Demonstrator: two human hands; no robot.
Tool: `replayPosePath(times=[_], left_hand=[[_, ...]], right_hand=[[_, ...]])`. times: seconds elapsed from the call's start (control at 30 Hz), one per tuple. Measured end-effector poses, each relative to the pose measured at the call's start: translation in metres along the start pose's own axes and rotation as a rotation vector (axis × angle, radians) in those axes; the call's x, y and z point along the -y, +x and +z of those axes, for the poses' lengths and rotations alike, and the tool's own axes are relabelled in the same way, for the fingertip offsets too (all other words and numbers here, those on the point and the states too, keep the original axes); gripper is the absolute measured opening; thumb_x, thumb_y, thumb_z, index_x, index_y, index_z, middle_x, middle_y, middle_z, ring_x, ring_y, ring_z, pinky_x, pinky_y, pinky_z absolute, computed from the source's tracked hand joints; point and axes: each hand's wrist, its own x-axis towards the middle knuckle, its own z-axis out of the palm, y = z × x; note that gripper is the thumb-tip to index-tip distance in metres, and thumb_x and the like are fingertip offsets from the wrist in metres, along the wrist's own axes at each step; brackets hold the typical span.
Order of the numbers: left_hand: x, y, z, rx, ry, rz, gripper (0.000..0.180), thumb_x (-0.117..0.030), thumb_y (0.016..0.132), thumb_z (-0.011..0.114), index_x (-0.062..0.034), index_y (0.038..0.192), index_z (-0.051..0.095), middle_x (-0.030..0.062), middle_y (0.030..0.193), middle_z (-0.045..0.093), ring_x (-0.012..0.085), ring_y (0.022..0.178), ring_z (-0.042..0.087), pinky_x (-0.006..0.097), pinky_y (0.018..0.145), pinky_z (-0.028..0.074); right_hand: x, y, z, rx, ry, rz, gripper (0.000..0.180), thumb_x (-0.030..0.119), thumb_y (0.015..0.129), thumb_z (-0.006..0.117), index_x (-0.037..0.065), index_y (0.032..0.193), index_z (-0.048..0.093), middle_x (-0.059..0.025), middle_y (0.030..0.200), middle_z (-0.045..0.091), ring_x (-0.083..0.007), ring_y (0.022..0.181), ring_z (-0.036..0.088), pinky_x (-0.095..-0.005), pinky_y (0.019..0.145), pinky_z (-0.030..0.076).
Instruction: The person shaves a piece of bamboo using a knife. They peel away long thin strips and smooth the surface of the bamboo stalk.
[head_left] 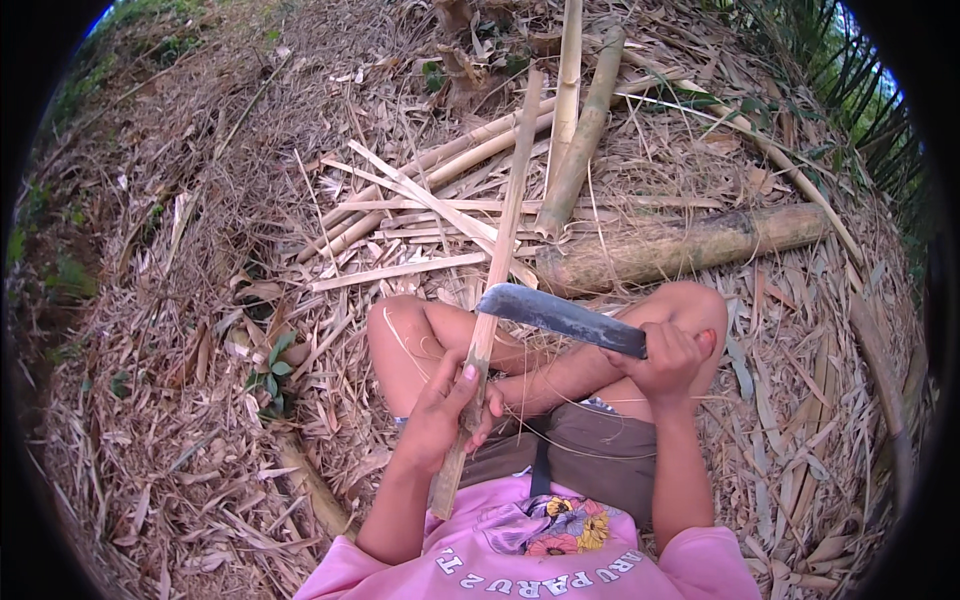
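My left hand (447, 410) is closed round the lower part of a long split bamboo strip (512, 215). The strip slants from my lap up and away, past my crossed legs. In my right hand (668, 360) is a machete (560, 315), gripped by its handle, which my fingers mostly hide. Its dark, broad blade points left, and the rounded tip lies over the strip above my left hand. Whether the edge touches the wood I cannot tell. Thin curled shavings (410, 340) hang over my legs.
Beyond my legs lie several split strips (400, 271) in a loose pile. A thick bamboo pole (690, 248) lies to the right of them, with a thinner greenish pole (588, 130) behind. Dry leaves cover the ground; a small green plant (274, 373) grows at left.
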Motion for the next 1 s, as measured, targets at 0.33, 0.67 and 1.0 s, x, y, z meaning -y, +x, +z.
replayPosePath(times=[0.33, 0.67, 1.0], left_hand=[[0.012, 0.01, -0.02, 0.116, -0.175, -0.05, 0.04, -0.004, 0.092, 0.045, 0.0022, 0.132, 0.039, 0.0159, 0.1, 0.062, 0.0138, 0.054, 0.053, 0.022, 0.04, 0.04], [0.017, 0.016, -0.04, 0.095, -0.231, -0.157, 0.028, -0.011, 0.101, 0.043, 0.0002, 0.126, 0.047, 0.0143, 0.1, 0.064, 0.0124, 0.044, 0.05, 0.021, 0.035, 0.039], [0.003, 0.036, -0.046, 0.024, -0.061, -0.171, 0.029, -0.017, 0.101, 0.045, 0.0021, 0.12, 0.055, 0.0134, 0.104, 0.069, 0.0107, 0.044, 0.048, 0.021, 0.033, 0.036]], right_hand=[[0.002, -0.002, 0.004, 0.081, -0.029, 0.001, 0.061, 0.067, 0.08, 0.066, 0.009, 0.065, 0.054, -0.0077, 0.057, 0.053, -0.0256, 0.055, 0.058, -0.04, 0.054, 0.04], [0.015, 0.024, -0.006, 0.145, 0.071, 0.09, 0.051, 0.057, 0.078, 0.075, 0.008, 0.069, 0.062, -0.0071, 0.058, 0.059, -0.0246, 0.051, 0.059, -0.0371, 0.049, 0.043], [0.115, 0.023, 0.031, 0.719, 1.121, 0.941, 0.044, 0.041, 0.09, 0.073, 0.002, 0.074, 0.063, 0.0034, 0.059, 0.052, -0.0071, 0.05, 0.048, -0.0279, 0.044, 0.035]])
